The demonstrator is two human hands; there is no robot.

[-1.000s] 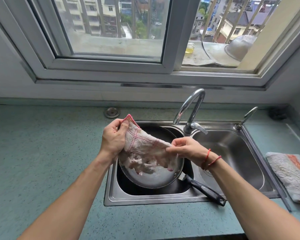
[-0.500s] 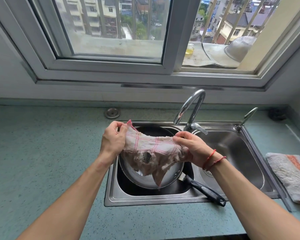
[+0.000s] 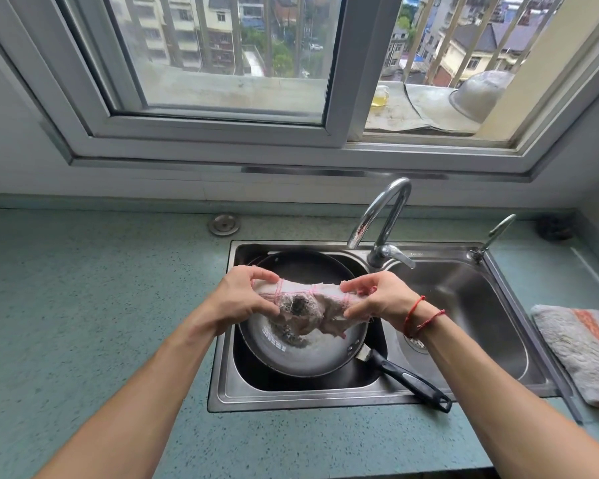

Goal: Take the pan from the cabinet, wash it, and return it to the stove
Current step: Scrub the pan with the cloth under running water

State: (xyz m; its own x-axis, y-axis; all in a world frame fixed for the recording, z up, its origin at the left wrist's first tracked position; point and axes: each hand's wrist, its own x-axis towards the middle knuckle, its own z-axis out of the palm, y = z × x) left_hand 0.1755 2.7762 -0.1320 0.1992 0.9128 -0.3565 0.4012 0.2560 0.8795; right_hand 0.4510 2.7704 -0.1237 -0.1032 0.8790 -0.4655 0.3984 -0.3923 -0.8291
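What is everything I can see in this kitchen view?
pan: one, dark grey with black handle, in the left basin
dishcloth: one, white with pink lines, stained, held above the pan
sink: one, steel, two basins, set in the counter
faucet: one, chrome, behind the basins
small tap: one, metal, sink's back right corner
towel: one, grey with orange stripe, on the counter right of the sink
counter: one, speckled teal
metal bowl: one, grey, upturned on the outer window ledge
left hand: pinches the dishcloth's left end
right hand: pinches its right end; red cords on the wrist
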